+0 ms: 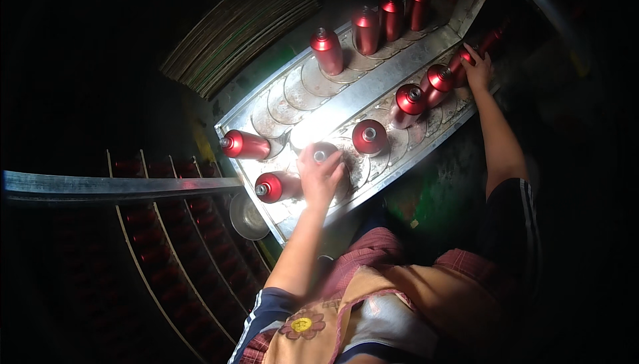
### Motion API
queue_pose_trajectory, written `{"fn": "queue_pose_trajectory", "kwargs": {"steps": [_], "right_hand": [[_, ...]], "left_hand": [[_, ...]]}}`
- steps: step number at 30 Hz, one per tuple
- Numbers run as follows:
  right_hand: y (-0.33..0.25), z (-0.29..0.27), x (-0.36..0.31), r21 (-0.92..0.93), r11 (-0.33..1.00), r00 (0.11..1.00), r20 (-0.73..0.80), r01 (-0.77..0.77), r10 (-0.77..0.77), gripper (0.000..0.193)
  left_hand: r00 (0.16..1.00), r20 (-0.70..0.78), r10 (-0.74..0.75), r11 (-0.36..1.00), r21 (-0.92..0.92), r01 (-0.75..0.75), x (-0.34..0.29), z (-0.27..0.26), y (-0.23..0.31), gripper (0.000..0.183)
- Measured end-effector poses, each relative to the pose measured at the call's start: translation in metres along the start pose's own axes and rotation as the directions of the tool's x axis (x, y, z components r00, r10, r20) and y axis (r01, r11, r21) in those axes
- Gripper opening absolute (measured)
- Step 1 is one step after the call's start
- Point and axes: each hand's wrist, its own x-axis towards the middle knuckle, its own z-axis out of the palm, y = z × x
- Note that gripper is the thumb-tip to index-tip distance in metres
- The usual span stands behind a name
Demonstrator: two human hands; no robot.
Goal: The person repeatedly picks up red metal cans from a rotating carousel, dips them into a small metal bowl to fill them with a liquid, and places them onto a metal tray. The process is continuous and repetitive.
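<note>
My left hand [319, 181] has its fingers curled round the top of a bottle [320, 155] whose neck shows between thumb and fingers; the light washes out its colour. At the far right, my right hand [479, 71] grips the shoulder of a shiny red metal bottle [458, 65]. Between my hands, several red bottles stand along the near lane of the conveyor [373, 114], including a red bottle [369, 136] close to my left hand. Left of that hand, another red bottle [274, 187] stands near the conveyor's end.
Several red bottles [327, 51] line the far lane, with one bottle [245, 144] at its left corner. A metal bar [120, 186] reaches in from the left above racks [160, 231] of red bottles. A bowl [249, 216] sits below the corner. Stacked flat sheets [243, 31] lie behind.
</note>
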Motion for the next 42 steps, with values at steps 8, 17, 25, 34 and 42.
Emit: {"fn": "queue_pose_trajectory", "kwargs": {"steps": [8, 17, 25, 34, 42], "right_hand": [[-0.049, -0.085, -0.134, 0.738, 0.674, 0.999, -0.041, 0.032, -0.003, 0.033], [-0.262, -0.164, -0.334, 0.892, 0.452, 0.909, 0.196, -0.009, -0.368, 0.029], [-0.503, -0.151, -0.455, 0.998, 0.033, 0.532, 0.052, -0.045, -0.845, 0.030], [-0.762, -0.112, -0.608, 0.986, -0.165, 0.167, -0.157, -0.030, -0.973, 0.035], [-1.059, -0.091, -0.765, 0.908, -0.419, -0.367, -0.382, 0.023, -0.848, 0.052]], "left_hand": [[0.984, 0.014, -0.178, 0.881, -0.444, 0.165, -0.063, -0.058, 0.046, 0.021], [0.771, -0.175, -0.612, 0.627, -0.702, 0.338, -0.267, -0.251, 0.081, 0.016], [0.399, -0.583, -0.708, 0.663, -0.742, 0.094, -0.418, -0.455, 0.028, 0.016], [-0.071, -0.861, -0.504, 0.658, -0.436, 0.614, -0.566, -0.693, -0.077, 0.034], [0.241, -0.900, -0.363, 0.420, 0.073, 0.905, -0.613, -0.891, -0.289, 0.049]]}}
